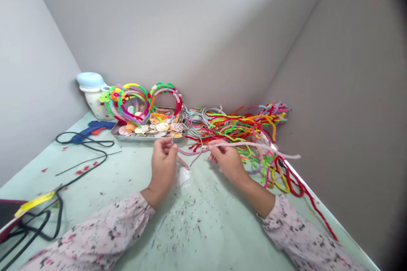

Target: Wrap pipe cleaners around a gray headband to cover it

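My left hand is closed in a pinch around one side of a thin grey headband hoop; part of its grip is hidden by the fingers. A light pink pipe cleaner stretches between my hands, and its loose end sticks out to the right. My right hand pinches this pipe cleaner between thumb and fingers, right of the hoop. A pink fuzzy stretch shows near the hoop's lower end, just beside my left fingertips. Both hands are above the table, in front of a metal tray.
Shells and pipe-cleaner-covered headbands fill the metal tray. Loose coloured pipe cleaners are heaped right of it. A blue glue gun, black cord and white, blue-lidded container stand left. A clear plastic piece lies centrally.
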### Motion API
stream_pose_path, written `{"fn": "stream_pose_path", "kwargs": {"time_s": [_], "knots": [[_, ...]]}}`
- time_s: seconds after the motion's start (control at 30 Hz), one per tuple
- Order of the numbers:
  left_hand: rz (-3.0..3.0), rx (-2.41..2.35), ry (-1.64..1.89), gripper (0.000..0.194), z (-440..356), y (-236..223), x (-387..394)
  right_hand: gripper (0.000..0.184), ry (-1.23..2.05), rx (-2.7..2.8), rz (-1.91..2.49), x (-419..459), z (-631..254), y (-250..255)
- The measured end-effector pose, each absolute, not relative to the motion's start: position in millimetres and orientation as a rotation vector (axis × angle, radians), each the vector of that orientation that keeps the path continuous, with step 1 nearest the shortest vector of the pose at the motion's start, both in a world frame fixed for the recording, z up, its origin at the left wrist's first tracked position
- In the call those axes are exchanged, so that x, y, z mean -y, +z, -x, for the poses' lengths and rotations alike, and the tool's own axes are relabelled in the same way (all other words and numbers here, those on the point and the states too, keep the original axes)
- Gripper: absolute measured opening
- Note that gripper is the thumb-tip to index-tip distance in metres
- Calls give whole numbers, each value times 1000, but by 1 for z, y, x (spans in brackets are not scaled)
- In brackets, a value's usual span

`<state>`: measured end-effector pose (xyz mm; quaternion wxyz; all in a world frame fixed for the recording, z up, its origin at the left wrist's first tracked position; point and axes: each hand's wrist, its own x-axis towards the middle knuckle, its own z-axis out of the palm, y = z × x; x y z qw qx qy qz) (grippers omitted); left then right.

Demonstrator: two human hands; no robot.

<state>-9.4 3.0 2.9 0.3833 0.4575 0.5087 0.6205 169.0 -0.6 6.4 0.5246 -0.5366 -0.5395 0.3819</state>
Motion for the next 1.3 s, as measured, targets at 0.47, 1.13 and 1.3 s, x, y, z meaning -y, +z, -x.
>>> {"fn": "stream_pose_path", "kwargs": {"time_s": [0.47,1.13,1.3], "knots": [[-1113,-1262,1296,22,6,2,-8,19,798,1304,1238,5,-168,-1],[-1242,-768,995,25,0,6,9,8,352,1629,1020,30,-160,-3],[-1241,-758,1008,23,1,8,10,10,350,1623,995,32,-160,-4]]}}
